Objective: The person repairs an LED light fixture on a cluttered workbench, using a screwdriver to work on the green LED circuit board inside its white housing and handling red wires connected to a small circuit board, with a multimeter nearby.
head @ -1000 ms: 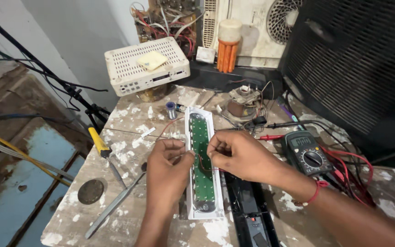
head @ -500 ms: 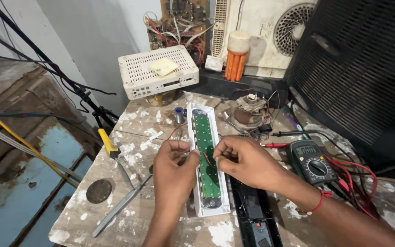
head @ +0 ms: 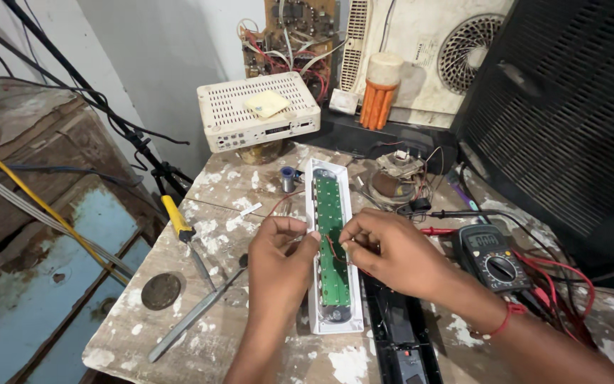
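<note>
Circuit board [head: 331,235], long, green, seated in a white tray-like casing [head: 312,213] that lies lengthwise at the middle of the paint-spattered bench [head: 236,334]. Left hand [head: 282,259] rests against the casing's left edge, fingers pinched narrow on something too small to make out. Right hand [head: 392,252] lies over the board's right side, fingertips closed on a thin red wire [head: 335,252] that crosses the board; red thread band at its wrist. Black strip-shaped casing [head: 399,334] just beside the white one, on its right. Multimeter [head: 490,256], dark, with dial, near the right hand, its red and black leads [head: 556,274] trailing over the bench edge. Yellow-handled screwdriver [head: 179,224] and a long metal file [head: 193,313] left of the hands, a round dark disc [head: 160,291] nearer the bench corner. White vented box [head: 257,110] at the far side, a yellowish pad on top. Orange bottle [head: 378,92] with pale cap behind it, next to a bare board with tangled wires [head: 289,32].
</note>
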A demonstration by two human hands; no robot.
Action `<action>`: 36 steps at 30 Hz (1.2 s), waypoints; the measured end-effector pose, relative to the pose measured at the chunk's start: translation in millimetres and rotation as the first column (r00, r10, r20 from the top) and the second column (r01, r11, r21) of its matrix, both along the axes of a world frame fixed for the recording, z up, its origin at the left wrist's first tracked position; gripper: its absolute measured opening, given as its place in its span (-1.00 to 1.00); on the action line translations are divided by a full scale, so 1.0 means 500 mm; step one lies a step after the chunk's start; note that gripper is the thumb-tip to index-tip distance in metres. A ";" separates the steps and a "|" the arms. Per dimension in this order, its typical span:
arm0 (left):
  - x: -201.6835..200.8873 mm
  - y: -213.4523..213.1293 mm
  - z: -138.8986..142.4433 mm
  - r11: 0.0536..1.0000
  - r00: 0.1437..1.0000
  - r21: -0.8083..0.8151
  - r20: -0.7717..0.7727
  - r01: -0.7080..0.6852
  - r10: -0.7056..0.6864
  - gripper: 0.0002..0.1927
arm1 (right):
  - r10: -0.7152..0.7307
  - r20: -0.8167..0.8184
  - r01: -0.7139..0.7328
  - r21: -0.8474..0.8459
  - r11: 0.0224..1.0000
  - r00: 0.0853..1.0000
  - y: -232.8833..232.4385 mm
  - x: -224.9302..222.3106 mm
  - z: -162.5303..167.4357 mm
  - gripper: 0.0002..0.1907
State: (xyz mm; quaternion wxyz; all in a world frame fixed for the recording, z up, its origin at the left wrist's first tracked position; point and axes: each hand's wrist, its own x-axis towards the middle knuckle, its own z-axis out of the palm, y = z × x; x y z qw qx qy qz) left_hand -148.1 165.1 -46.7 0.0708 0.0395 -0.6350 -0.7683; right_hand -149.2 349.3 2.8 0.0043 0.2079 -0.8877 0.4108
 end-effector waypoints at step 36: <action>-0.006 0.001 -0.016 0.993 1.000 0.115 -0.011 0.029 -0.028 -0.82 | 0.029 -0.354 0.054 0.222 0.973 0.935 0.001 0.002 -0.003 -0.87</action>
